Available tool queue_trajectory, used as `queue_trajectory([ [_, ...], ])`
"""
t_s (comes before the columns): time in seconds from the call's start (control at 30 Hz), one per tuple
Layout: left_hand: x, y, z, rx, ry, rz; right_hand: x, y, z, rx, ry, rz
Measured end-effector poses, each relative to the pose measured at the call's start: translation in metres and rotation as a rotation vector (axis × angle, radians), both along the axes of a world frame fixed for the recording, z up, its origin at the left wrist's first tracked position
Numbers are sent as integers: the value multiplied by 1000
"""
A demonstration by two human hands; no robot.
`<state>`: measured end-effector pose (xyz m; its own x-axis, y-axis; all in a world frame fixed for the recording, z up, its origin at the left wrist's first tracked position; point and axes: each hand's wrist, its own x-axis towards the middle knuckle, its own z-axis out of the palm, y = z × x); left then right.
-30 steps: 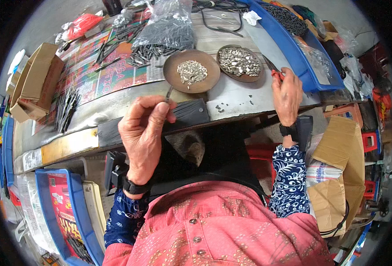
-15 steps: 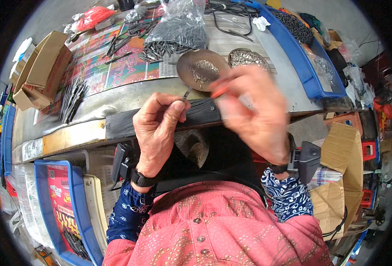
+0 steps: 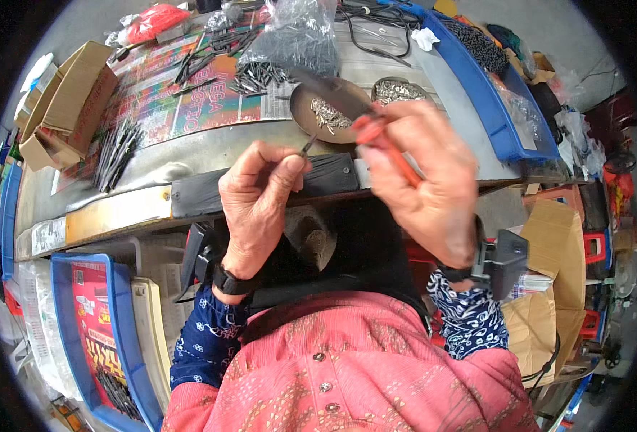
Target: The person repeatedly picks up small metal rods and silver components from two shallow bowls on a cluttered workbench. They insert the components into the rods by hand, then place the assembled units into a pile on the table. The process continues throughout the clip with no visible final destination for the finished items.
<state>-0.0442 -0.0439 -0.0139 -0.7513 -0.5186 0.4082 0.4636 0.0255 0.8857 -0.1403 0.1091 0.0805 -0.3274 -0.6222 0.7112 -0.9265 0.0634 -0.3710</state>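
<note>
- We see the left hand (image 3: 261, 194) held over the desk (image 3: 189, 155) edge, its fingers (image 3: 290, 167) pressed together, pinching a thin metal pin (image 3: 308, 146) that points up toward the dish (image 3: 318, 108).
- The right hand (image 3: 423, 187) is raised just beside it, fingers wrapped around red-handled pliers (image 3: 376, 137); the dark tip reaches over the dish.
- The dish is round and brown, holding small metal bits; a second dish (image 3: 398, 90) of them sits just behind.
- A colourful printed sheet (image 3: 182, 93) lies flat on the desk, to the left of the dishes.
- Open brown cardboard boxes (image 3: 66, 101) stand at the desk's far left.
- A clear plastic bag (image 3: 297, 36) of dark pins rests behind the dish.
- A blue tray (image 3: 128, 338) with a red and yellow label lies below the desk, at our lower left.
</note>
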Motion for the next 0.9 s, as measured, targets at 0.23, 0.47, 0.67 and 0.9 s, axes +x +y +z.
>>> queue_trajectory([
  [0.23, -2, 1, -3, 55, 56, -25, 4, -4, -12, 205, 36, -28],
  [0.47, -2, 0, 3, 86, 38, -25, -44, 46, -17, -61, -55, -362],
  [0.67, 10, 3, 10, 55, -8, 10, -102, 74, -54, 180, 23, -891],
  [0.9, 20, 10, 17, 20, -173, 22, -139, 81, -97, 358, 127, -1056],
])
